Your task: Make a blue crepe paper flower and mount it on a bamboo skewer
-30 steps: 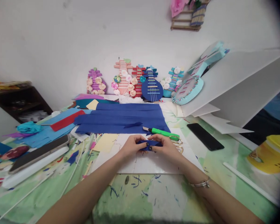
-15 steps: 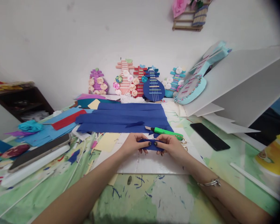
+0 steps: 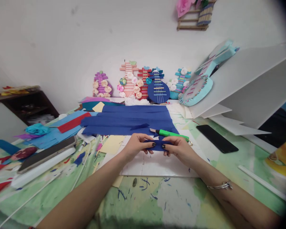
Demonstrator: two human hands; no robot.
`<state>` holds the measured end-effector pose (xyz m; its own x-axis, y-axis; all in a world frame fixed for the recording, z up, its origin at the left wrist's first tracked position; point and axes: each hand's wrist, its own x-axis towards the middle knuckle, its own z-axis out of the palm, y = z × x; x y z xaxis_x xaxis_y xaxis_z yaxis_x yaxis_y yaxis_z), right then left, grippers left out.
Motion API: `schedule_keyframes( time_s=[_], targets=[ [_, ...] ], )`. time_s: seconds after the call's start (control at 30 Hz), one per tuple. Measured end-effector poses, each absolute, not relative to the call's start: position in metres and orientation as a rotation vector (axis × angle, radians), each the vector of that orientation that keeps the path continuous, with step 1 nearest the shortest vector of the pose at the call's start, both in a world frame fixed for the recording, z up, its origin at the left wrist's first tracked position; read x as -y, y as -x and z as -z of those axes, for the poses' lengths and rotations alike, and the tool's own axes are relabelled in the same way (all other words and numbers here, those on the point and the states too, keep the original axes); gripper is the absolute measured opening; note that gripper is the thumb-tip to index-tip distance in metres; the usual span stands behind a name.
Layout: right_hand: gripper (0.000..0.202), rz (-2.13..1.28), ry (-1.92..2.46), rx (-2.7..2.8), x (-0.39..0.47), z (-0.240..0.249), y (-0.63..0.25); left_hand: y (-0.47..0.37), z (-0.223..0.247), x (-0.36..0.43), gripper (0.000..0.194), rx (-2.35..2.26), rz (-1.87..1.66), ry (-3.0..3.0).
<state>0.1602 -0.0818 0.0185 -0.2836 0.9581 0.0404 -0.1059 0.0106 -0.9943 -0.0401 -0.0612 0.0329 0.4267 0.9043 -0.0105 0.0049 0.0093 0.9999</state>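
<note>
Small blue strip [image 3: 158, 146], apparently paper

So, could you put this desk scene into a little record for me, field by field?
Left hand: pinching one end of a small blue piece
Right hand: pinching its other end
Beneath the hands: a white board on a green-patterned table covering
Just beyond: a green-handled cutter, and larger blue sheets
Partly hidden by the right hand: a gold-coloured loop
To the right: a black phone, lying flat
Against the wall: lute-shaped crafts, including a blue one
</note>
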Motion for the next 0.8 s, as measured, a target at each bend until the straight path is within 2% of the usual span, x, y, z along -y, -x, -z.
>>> schedule_keyframes(
  time_s=[0.2, 0.4, 0.57, 0.73, 0.8],
  targets=[
    [0.021, -1.482, 0.953, 1.235, 0.0833, -0.0218, -0.1611, 0.0433, -0.036, 0.0593, 0.02, -0.855, -0.873, -1.413],
    [0.024, -1.526, 0.92, 1.206, 0.0866, -0.0249, -0.1583, 0.0437, -0.0375, 0.0612, 0.028, -0.852, -0.867, -1.391],
    [0.024, -1.594, 0.856, 1.143, 0.0865, -0.0248, -0.159, 0.0445, -0.0352, 0.0594, 0.024, -0.795, -0.893, -1.347],
    [0.022, -1.612, 0.784, 1.132, 0.0847, -0.0213, -0.162, 0.0464, -0.0356, 0.0602, 0.035, -0.79, -0.809, -1.304],
    [0.022, -1.617, 0.774, 1.127, 0.0843, -0.0202, -0.1632, 0.0467, -0.0357, 0.0608, 0.033, -0.772, -0.811, -1.288]
  ],
)
